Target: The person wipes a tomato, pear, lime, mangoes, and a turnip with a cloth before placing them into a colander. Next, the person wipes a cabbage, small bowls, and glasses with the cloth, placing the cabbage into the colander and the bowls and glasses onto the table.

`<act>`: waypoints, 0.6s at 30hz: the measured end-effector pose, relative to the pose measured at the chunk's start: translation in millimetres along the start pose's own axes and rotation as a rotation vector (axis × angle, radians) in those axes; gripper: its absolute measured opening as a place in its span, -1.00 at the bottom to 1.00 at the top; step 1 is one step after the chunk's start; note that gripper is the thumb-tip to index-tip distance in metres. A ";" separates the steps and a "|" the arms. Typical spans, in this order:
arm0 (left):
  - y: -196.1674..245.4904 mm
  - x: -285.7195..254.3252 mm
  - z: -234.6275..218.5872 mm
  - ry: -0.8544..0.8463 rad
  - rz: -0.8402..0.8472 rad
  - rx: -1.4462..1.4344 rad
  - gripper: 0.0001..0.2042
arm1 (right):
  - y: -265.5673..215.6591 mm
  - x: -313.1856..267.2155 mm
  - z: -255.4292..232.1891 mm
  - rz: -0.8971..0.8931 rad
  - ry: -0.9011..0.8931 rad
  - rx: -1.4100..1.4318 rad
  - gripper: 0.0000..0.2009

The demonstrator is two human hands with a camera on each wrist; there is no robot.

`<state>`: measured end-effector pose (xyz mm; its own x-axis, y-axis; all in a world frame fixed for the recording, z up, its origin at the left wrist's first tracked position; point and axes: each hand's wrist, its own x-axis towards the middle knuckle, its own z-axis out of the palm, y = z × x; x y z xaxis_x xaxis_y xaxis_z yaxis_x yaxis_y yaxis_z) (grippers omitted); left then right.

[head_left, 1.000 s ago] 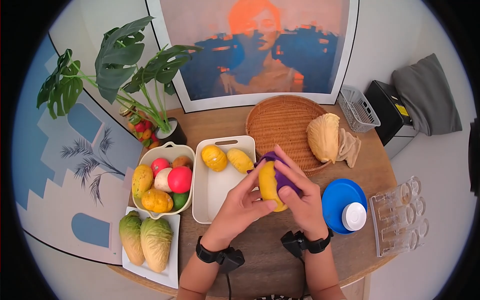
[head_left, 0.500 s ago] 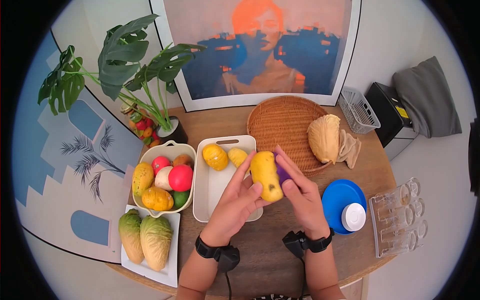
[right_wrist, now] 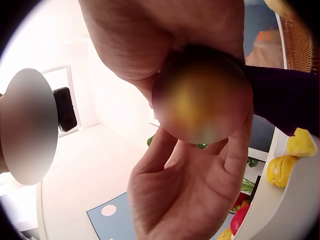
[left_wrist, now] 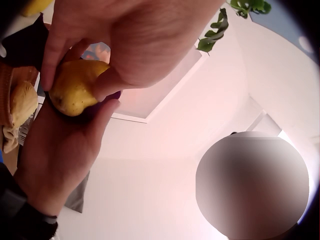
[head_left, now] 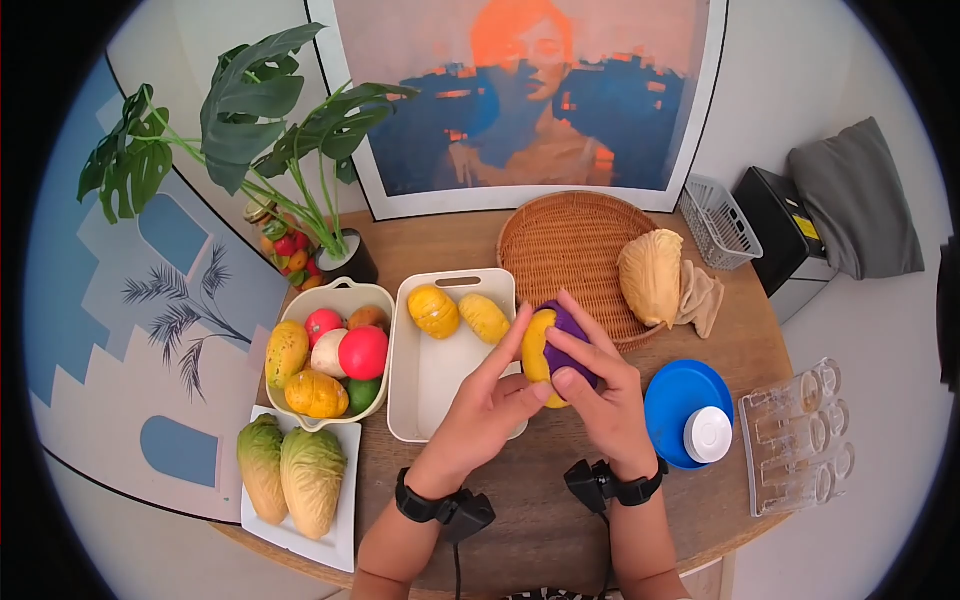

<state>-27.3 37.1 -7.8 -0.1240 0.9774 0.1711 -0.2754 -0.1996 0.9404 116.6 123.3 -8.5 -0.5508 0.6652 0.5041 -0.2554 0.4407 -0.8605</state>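
Over the tray's right edge, both hands hold a yellow, potato-like piece of produce (head_left: 537, 345) partly covered by a purple cloth (head_left: 572, 345). My left hand (head_left: 480, 410) grips its left side between thumb and fingers. With the cloth under its fingers, my right hand (head_left: 608, 400) holds the other side. Brown spots show on the yellow skin (left_wrist: 67, 92) in the left wrist view. A loose end of cloth (right_wrist: 287, 95) hangs out in the right wrist view, where the held piece is blurred. Beside the hands, the white tray (head_left: 425, 405) holds two yellow pieces (head_left: 433, 312).
Left stand a bowl of mixed produce (head_left: 338, 292) and a plate (head_left: 342, 540) with two cabbages. Behind are a wicker basket (head_left: 560, 255), with a pale cabbage (head_left: 650, 278) at its edge, and a potted plant (head_left: 346, 262). Right are a blue plate (head_left: 668, 400) and glass mugs (head_left: 800, 430).
The yellow piece has turned in the hands: its bare side faced up half a second ago, and now the purple cloth lies over its right side. Both hands stay in nearly the same place.
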 end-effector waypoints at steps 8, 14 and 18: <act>2.7 -4.5 3.9 -0.215 0.061 0.427 -0.20 | -3.5 -0.8 -17.3 0.171 0.109 0.199 -0.72; 8.9 -4.8 0.2 -0.193 -0.057 -0.062 -0.18 | -10.7 -2.6 -16.4 0.250 0.125 0.288 -0.69; 7.9 0.6 3.1 -0.097 -0.120 -0.311 -0.26 | -5.4 0.4 -12.0 -0.006 0.009 0.106 -0.64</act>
<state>-26.6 36.3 0.6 0.0137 0.9943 0.1059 -0.5617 -0.0800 0.8234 127.3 128.4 -2.8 -0.5415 0.6685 0.5097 -0.3421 0.3786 -0.8600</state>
